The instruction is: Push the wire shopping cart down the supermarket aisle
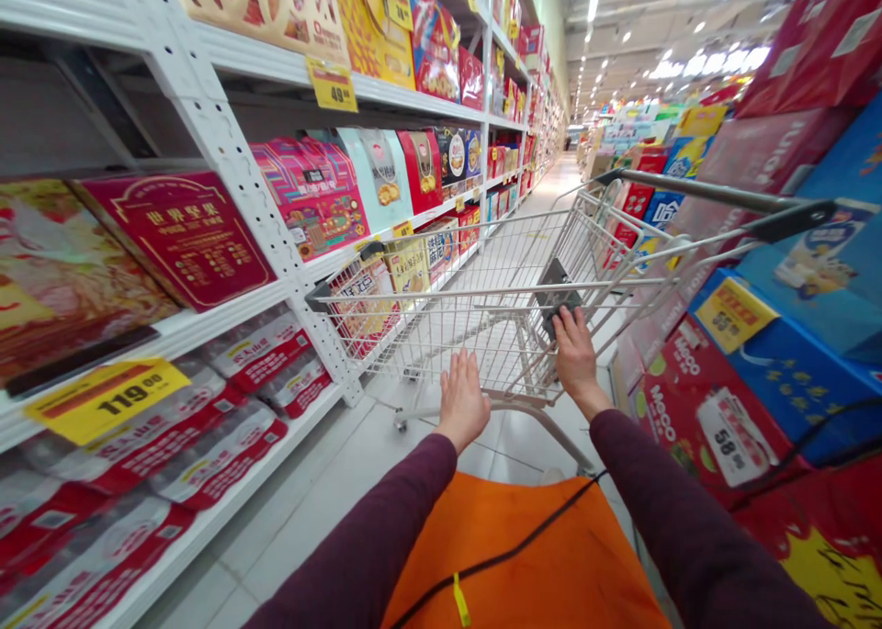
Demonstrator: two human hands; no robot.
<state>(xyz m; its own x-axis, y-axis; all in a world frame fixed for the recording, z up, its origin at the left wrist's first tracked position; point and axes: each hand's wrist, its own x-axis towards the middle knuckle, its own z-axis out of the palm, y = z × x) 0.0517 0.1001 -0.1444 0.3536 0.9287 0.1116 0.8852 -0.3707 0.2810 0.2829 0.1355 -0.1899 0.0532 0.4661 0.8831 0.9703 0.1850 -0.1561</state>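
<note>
Your 2 hands are on a wire shopping cart point(482, 289). Your left hand point(463, 399) is open, with its fingers spread, and lies flat against the near side of the cart. Your right hand point(575, 353) is just to the right of it, with its fingers bent over a dark plastic flap point(558, 297). You cannot tell if this hand grips the flap or just rests on it.

The cart sits right in front of both hands. It looks stiff and fairly light, and its thin metal wires may feel a bit slick. The best place to hold it is the black handle point(709, 191), up and to the right of your right hand. Its long axis runs across you, with the handle end pointing right and the front end pointing left.

Left of your left hand is a white shelf point(234, 179) full of bright boxes. Right of your right hand are stacks of red boxes point(709, 418). Below your hands is your orange apron point(524, 555).
</note>
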